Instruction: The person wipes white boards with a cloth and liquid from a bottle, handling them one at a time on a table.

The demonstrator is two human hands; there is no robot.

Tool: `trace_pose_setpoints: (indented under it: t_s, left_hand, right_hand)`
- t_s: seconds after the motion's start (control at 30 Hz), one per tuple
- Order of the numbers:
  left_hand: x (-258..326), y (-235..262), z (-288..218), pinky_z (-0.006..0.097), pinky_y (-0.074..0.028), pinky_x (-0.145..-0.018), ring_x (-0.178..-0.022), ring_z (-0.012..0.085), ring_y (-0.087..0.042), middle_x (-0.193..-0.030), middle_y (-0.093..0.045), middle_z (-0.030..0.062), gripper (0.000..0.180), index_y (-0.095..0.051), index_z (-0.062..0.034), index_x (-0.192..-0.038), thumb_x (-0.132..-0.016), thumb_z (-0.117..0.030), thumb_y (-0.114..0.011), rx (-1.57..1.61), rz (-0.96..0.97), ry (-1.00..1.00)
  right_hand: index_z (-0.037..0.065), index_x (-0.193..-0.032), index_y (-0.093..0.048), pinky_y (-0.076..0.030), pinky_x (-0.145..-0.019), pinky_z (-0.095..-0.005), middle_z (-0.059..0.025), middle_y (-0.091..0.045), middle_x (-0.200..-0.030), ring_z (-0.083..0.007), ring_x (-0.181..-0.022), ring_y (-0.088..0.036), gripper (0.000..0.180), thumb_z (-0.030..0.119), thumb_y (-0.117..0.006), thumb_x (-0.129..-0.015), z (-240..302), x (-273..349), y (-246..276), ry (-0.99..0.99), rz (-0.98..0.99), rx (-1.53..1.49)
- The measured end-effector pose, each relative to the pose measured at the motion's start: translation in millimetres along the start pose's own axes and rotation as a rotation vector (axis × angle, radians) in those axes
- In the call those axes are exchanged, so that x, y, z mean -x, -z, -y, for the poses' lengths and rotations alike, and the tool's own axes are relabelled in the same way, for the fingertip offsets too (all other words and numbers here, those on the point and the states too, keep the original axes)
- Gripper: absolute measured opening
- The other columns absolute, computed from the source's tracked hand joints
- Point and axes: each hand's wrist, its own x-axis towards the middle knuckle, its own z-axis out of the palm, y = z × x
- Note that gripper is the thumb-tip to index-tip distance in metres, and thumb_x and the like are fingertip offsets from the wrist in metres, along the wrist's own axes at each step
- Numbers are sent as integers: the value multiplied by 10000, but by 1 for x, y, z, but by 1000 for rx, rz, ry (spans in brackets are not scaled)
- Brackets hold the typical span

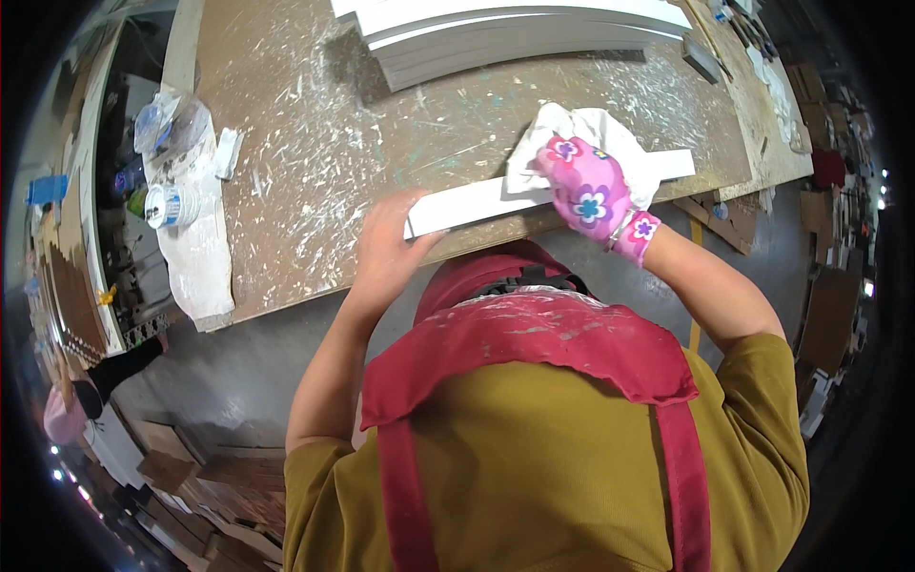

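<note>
My left hand (pixel 390 234) pinches the end of a white strip (pixel 459 206), upper middle of the frame, likely light, stiff and slick, best held by its edges; my gloved right hand (pixel 588 191) clasps a cloth (pixel 527 155) over it, fingertips hidden.

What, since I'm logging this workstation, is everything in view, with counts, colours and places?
Strip: 1, white, along the bench's near edge
Cloth: 1, white, bunched over the strip
Stacked boards: several, white, bench's far side
Block: 1, grey, right of the stack
Workbench: 1, brown with paint marks, centre
Tub: 1, white, bench's left side
Co-worker: 1, pink top, far left
Background clutter: too small to count
Apron: 1, red, on the person
Shirt: 1, olive, beneath the apron
Left hand: 1, bare, holding the strip's left end
Right hand: 1, pink flowered glove, on the cloth
</note>
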Motion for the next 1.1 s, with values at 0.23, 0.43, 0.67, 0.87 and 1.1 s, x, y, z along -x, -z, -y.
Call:
trace_pose_setpoints:
  t_s: [0.23, 0.43, 0.67, 0.87, 1.1]
  left_hand:
    - [-2, 5, 2, 377, -423, -856, -994, 311, -554, -1053, -598, 139, 436, -566, -27, -1104, -724, -156, -736, 12, 68, 45]
    - [0, -2, 6, 387, -428, -853, -989, 318, -560, -1047, -608, 140, 455, -571, -35, -1101, -700, -153, -750, -38, -36, -54]
    - [-1, 1, 11, 399, -425, -844, -980, 318, -559, -1065, -613, 117, 405, -581, -45, -1066, -694, -93, -734, -18, 17, -50]
    - [-3, 1, 8, 391, -437, -824, -953, 332, -570, -1027, -619, 137, 437, -575, -23, -1070, -680, -105, -753, 3, -36, -99]
    - [-6, 2, 11, 403, -429, -823, -944, 328, -566, -1018, -616, 128, 445, -575, -33, -1072, -676, -137, -750, 0, 17, -112]
  right_hand:
    - [135, -920, -603, -531, -678, -397, -70, -629, -871, -262, -794, -634, 137, 160, -567, -790, 39, -37, -44, -115, 165, -355]
    - [132, -1010, -589, -509, -823, -392, -63, -631, -962, -228, -884, -620, 212, 126, -535, -805, -11, 3, -22, 14, 165, 47]
    - [182, -991, -595, -503, -831, -381, -29, -608, -946, -211, -914, -606, 193, 202, -527, -812, 29, -35, -20, 245, 208, -249]
    - [176, -805, -611, -550, -675, -333, 5, -612, -810, -169, -794, -629, 90, 108, -581, -754, -42, 17, 21, 189, 373, 101]
    - [206, -973, -577, -525, -758, -340, 4, -567, -978, -201, -867, -591, 340, 126, -674, -658, 28, -42, -54, 470, 264, -198]
